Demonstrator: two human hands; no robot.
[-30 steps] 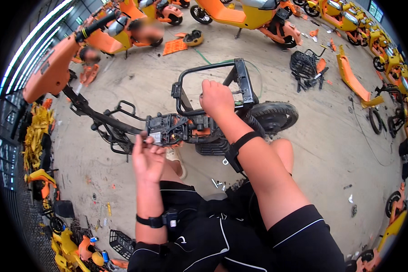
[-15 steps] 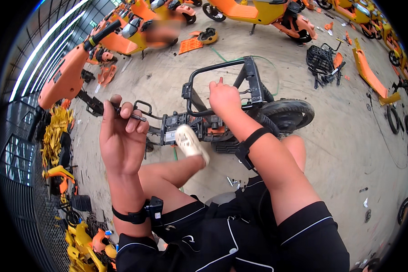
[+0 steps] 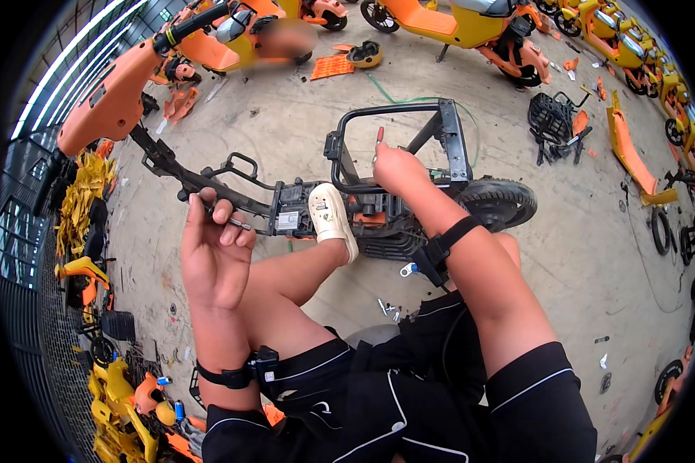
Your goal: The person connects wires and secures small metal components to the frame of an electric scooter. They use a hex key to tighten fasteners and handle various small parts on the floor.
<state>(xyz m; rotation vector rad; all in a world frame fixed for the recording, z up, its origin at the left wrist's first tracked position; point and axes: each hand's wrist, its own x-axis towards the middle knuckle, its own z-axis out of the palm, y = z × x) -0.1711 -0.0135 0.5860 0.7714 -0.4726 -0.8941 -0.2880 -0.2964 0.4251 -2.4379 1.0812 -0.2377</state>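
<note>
My left hand [image 3: 220, 251] is raised beside the stripped scooter frame [image 3: 243, 193], thumb and fingers pinching a thin dark metal rod [image 3: 239, 224]. Most of the rod is hidden by the fingers. My right hand [image 3: 403, 170] is closed in front of the black tubular seat frame [image 3: 394, 110]. A slim red-ended tool [image 3: 380, 134] sticks up out of that fist; its kind cannot be made out. My foot in a cream clog [image 3: 330, 214] rests on the frame's middle, next to a black box with a pale label [image 3: 288, 221].
The orange front cover [image 3: 108, 108] with its handlebar rises at the left. Loose bolts [image 3: 388, 309] and a blue-handled metal piece [image 3: 408, 269] lie near my legs. Yellow panels [image 3: 81, 224] are heaped at left; a black basket [image 3: 552, 117] lies far right.
The clog has come to rest on the frame, where it was blurred before. More of the red-ended tool shows above my right fist. My view has shifted slightly.
</note>
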